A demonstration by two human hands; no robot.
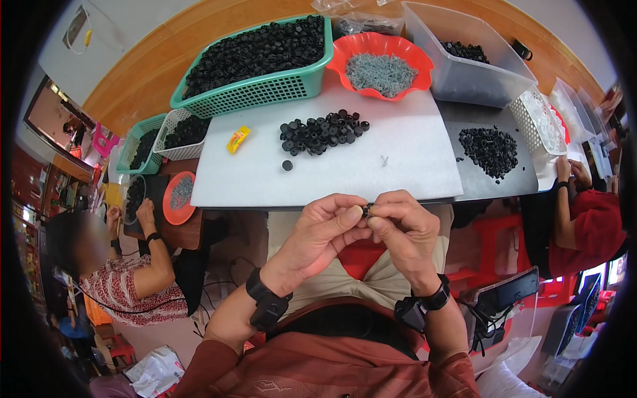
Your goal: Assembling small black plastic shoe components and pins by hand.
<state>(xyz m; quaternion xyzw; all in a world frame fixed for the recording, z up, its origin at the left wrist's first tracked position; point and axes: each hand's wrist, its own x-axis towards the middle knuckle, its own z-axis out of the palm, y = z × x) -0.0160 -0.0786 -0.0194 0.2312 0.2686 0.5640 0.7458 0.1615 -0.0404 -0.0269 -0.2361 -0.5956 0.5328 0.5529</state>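
Close in front of me, past the table's near edge, my left hand [320, 233] and my right hand [406, 231] meet at their fingertips. Thumb and fingers of both are pinched on a small black part [365, 211], mostly covered by the fingers. On the white foam sheet [252, 176] beyond lies a loose pile of round black caps [322, 132]. One cap [286, 165] sits apart from the pile, at its near left. A couple of small silvery screws [384, 160] rest on the sheet to the right.
A green basket [255, 89] of black parts, a red scalloped bowl [424, 71] of screws and a clear bin [464, 83] line the back. A yellow packet [237, 140] lies left; small black pieces [490, 152] heap right. Other people work at both sides.
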